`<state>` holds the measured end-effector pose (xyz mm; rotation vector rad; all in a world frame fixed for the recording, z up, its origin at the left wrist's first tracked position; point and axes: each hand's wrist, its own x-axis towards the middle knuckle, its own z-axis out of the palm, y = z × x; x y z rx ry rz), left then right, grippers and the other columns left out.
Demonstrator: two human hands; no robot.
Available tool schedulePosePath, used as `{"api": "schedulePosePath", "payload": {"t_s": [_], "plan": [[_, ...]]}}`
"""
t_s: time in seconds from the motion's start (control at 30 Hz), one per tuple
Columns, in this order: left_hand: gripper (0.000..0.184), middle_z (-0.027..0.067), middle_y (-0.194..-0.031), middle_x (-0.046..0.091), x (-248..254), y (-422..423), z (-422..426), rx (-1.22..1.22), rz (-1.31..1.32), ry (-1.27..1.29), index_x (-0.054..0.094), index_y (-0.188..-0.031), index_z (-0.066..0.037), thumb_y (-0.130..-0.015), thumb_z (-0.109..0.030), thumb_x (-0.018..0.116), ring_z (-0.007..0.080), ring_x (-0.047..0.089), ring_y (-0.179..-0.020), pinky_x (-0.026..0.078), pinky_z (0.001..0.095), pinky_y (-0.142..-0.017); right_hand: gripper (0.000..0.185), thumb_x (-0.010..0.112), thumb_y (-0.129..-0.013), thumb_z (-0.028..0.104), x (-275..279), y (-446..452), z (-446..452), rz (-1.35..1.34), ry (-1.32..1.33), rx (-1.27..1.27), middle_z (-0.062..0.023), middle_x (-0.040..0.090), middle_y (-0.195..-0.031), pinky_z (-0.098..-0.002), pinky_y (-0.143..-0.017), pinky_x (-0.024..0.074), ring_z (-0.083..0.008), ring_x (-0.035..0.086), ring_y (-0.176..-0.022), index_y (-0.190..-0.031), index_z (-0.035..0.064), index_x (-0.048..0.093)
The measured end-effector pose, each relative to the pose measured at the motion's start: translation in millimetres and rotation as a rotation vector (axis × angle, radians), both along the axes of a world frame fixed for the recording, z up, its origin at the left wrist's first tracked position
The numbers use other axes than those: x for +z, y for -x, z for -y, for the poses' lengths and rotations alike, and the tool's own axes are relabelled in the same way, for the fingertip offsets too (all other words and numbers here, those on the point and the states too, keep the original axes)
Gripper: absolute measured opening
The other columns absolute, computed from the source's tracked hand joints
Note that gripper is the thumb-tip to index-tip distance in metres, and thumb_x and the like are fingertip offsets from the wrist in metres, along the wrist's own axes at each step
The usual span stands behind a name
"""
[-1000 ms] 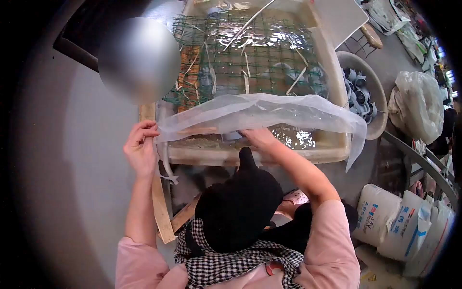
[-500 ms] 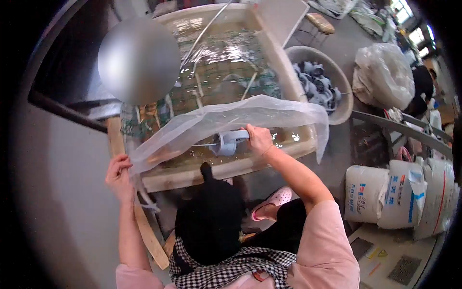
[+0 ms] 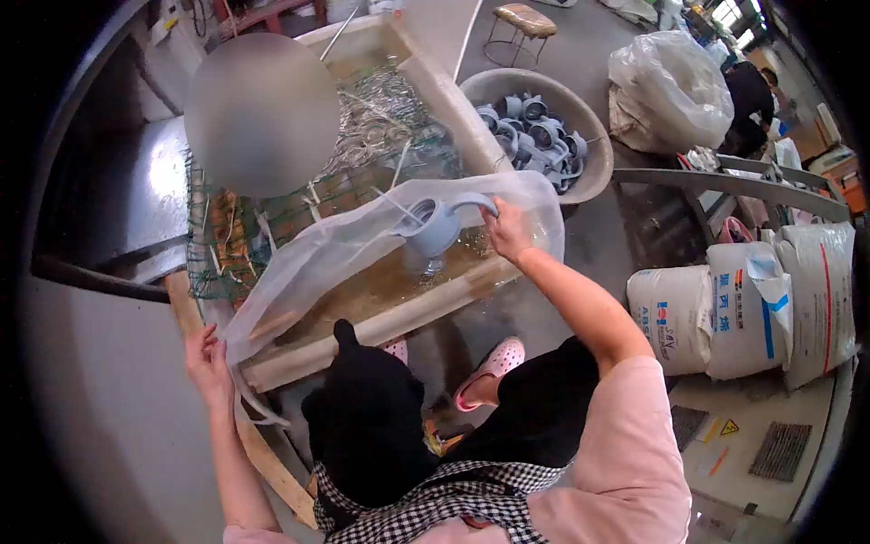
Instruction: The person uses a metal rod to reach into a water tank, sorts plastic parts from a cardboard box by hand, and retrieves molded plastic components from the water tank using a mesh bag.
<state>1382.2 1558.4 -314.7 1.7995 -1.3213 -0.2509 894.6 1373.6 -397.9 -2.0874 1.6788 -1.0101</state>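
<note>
My right hand (image 3: pixel 509 231) is closed around the curved handle of a grey plastic jug (image 3: pixel 433 228). The jug has a round open mouth, and a thin pale stem sticks out from it toward the upper left. It is held over the water at the near end of a large pale tub (image 3: pixel 308 363). A long translucent plastic bag (image 3: pixel 317 263) stretches across the tub from my left hand to beyond the jug and right hand. My left hand (image 3: pixel 210 367) pinches the bag's left end at the tub's near left corner.
Green netting (image 3: pixel 213 245) and sticks lie across the tub's water. Right of it stands a round bin (image 3: pixel 594 172) of similar grey jugs (image 3: pixel 544 136). White printed sacks (image 3: pixel 671 317), a metal rail (image 3: pixel 725 181) and a stuffed clear bag (image 3: pixel 671 91) are farther right. A stool (image 3: pixel 524 20) stands behind.
The jug has tipped so its open mouth faces up more, and it has risen in view with my right hand. My left hand still holds the bag's end. The head view has shifted.
</note>
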Motion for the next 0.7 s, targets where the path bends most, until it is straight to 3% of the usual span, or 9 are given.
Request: {"api": "schedulePosePath", "payload": {"t_s": [0.1, 0.23, 0.33, 0.4, 0.47, 0.53, 0.6, 0.67, 0.7], "plan": [[0.024, 0.0097, -0.094, 0.056, -16, -6, -5, -0.037, 0.019, -0.092, 0.058, -0.097, 0.000, -0.074, 0.006, 0.055, 0.0163, 0.053, -0.075, 0.044, 0.0276, -0.068, 0.021, 0.056, -0.082, 0.023, 1, 11, -7, 0.074, 0.040, 0.006, -0.0218, 0.056, -0.075, -0.0440, -0.059, 0.0417, -0.0423, 0.053, -0.070, -0.080, 0.0017, 0.053], [0.031, 0.0100, -0.080, 0.056, -9, 9, -18, -0.287, 0.204, -0.658, 0.056, -0.102, 0.002, -0.072, 0.008, 0.052, 0.0182, 0.052, -0.070, 0.044, 0.0282, -0.067, 0.045, 0.053, -0.083, 0.043, 14, 33, 3, 0.313, -0.277, -0.290, -0.0167, 0.053, -0.059, -0.0359, -0.054, 0.0418, -0.0277, 0.055, -0.056, -0.071, -0.0006, 0.056], [0.031, 0.0079, -0.070, 0.054, -102, -32, -47, -0.226, -0.308, -0.791, 0.057, -0.098, 0.003, -0.070, 0.010, 0.049, 0.0202, 0.052, -0.065, 0.044, 0.0300, -0.065, 0.056, 0.054, -0.079, 0.051, 19, 58, 37, 0.733, -0.414, -0.384, -0.0089, 0.052, -0.048, -0.0331, -0.045, 0.0400, -0.0178, 0.049, -0.041, -0.056, 0.0000, 0.054], [0.028, 0.0078, -0.066, 0.052, -120, -24, -63, -0.257, -0.315, -0.903, 0.058, -0.094, 0.003, -0.068, 0.008, 0.050, 0.0196, 0.051, -0.062, 0.044, 0.0316, -0.062, 0.050, 0.054, -0.082, 0.044, 54, 63, 61, 0.815, -0.320, -0.394, -0.0066, 0.043, -0.041, -0.0322, -0.042, 0.0360, -0.0195, 0.046, -0.040, -0.052, 0.0048, 0.050], [0.023, 0.0106, -0.066, 0.053, -143, -14, -74, -0.063, -0.491, -1.076, 0.059, -0.090, 0.003, -0.069, 0.004, 0.050, 0.0221, 0.052, -0.060, 0.045, 0.0346, -0.061, 0.047, 0.057, -0.081, 0.044, 61, 80, 109, 1.119, -0.364, -0.405, -0.0125, 0.057, -0.061, -0.0343, -0.047, 0.0423, -0.0219, 0.050, -0.048, -0.059, 0.0025, 0.054], [0.020, 0.0135, -0.067, 0.055, -142, 1, -81, 0.152, -0.661, -1.191, 0.060, -0.087, 0.003, -0.069, 0.000, 0.051, 0.0249, 0.053, -0.059, 0.045, 0.0370, -0.061, 0.048, 0.060, -0.081, 0.037, 77, 90, 142, 1.443, -0.418, -0.247, -0.0167, 0.055, -0.095, -0.0412, -0.070, 0.0504, -0.0265, 0.057, -0.078, -0.101, -0.0055, 0.049], [0.016, 0.0198, -0.073, 0.058, -136, 20, -92, -0.538, 0.151, -1.088, 0.061, -0.080, 0.000, -0.071, -0.008, 0.051, 0.0320, 0.055, -0.066, 0.045, 0.0411, -0.063, 0.071, 0.057, -0.080, 0.045, 77, 86, 153, 0.891, -0.396, -0.372, -0.0230, 0.053, -0.107, -0.0392, -0.082, 0.0448, -0.0309, 0.055, -0.095, -0.118, -0.0115, 0.037], [0.015, 0.0208, -0.077, 0.058, -182, 13, -109, -0.524, 0.244, -0.998, 0.061, -0.079, -0.002, -0.072, -0.009, 0.051, 0.0344, 0.054, -0.072, 0.045, 0.0418, -0.066, 0.086, 0.055, -0.076, 0.054, 53, 71, 145, 0.062, -0.233, -0.297, -0.0286, 0.047, -0.117, -0.0381, -0.091, 0.0385, -0.0327, 0.048, -0.110, -0.124, -0.0133, 0.031], [0.014, 0.0219, -0.081, 0.058, -197, 8, -119, -0.526, 0.348, -0.890, 0.062, -0.078, -0.003, -0.073, -0.010, 0.050, 0.0367, 0.053, -0.078, 0.045, 0.0425, -0.069, 0.090, 0.053, -0.071, 0.063, 30, 67, 135, -0.110, -0.181, -0.024, -0.0250, 0.035, -0.130, -0.0394, -0.098, 0.0310, -0.0356, 0.035, -0.121, -0.133, 0.0023, 0.029]]}}
